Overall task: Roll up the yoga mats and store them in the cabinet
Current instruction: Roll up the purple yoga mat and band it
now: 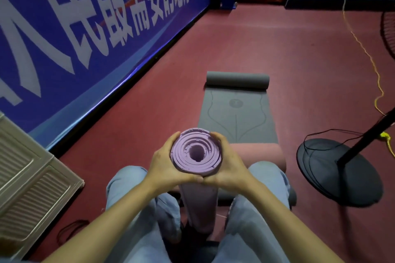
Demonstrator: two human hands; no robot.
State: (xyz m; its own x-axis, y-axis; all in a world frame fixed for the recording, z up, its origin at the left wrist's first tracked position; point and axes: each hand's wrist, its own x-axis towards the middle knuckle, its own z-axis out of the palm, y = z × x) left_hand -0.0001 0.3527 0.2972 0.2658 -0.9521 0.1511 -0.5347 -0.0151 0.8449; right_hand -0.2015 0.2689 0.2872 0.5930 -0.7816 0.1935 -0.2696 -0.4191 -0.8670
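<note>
Red floor [277, 53] stretches open far ahead of you and to the right, while a blue banner [89, 28] walls off the whole left side and a ribbed beige cabinet [27, 177] sits at the near left. Your left hand [164, 165] and right hand [226, 166] are both wrapped around the top of a rolled purple mat [195, 153], fingers curled on its sides and thumbs meeting at the near edge; the roll stands upright between your knees. Just beyond it lies a rolled pink mat [263, 156] across the near end of a grey mat [237, 117], which is half unrolled with its rolled part at the far end. A black fan base [339, 175] stands near right, with a yellow cord [363, 49] running far along that side.
</note>
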